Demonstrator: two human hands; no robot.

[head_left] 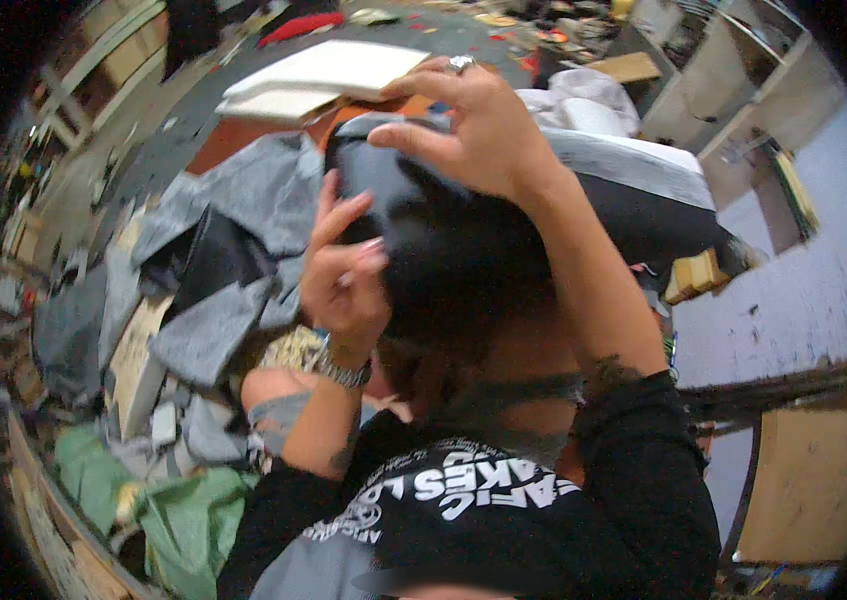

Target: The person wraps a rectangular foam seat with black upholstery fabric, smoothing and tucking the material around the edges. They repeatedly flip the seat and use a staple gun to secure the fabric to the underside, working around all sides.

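Note:
A glossy black leather-like piece [444,240] stands bulging in front of my body, its upper corner rounded. My right hand [484,125], with a ring on one finger, arches over its top edge; thumb and fingers are spread apart. At its left edge is my left hand [344,280], a watch on the wrist. Some of its fingers point up along that edge, others bend over the black surface, apart from one another. Slight blur hides how firmly either hand touches the piece. Its lower part falls into shadow near my lap.
Grey fabric with black patches [234,250] lies heaped on the left. White boards [314,75] rest beyond my hands. A long black-and-grey padded piece [634,190] extends right, near a yellow foam block [696,275]. Green cloth [194,520] lies at lower left.

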